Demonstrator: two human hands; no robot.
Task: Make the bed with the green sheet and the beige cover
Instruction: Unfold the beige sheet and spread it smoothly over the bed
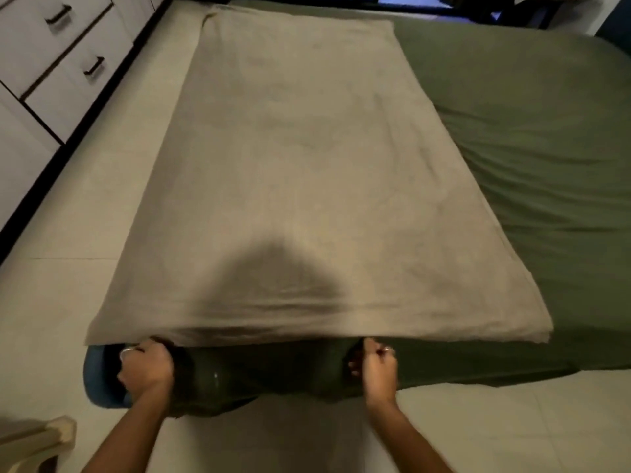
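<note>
The beige cover (pixel 290 172) lies folded in a long strip over the left half of the bed, its near edge overhanging the foot. The green sheet (pixel 529 158) covers the mattress and shows bare on the right half. My left hand (pixel 145 367) is closed on the green sheet at the near left corner, under the cover's edge. My right hand (pixel 377 365) is closed on the green sheet at the foot edge, just below the cover. Both hands wear a ring. The fingertips are partly hidden by fabric.
A blue mattress corner or base (pixel 97 380) pokes out at the near left. White drawers with dark handles (pixel 65 63) line the left wall. Pale tiled floor (pixel 68 233) runs between drawers and bed. A cream plastic chair (pixel 37 442) sits at the bottom left.
</note>
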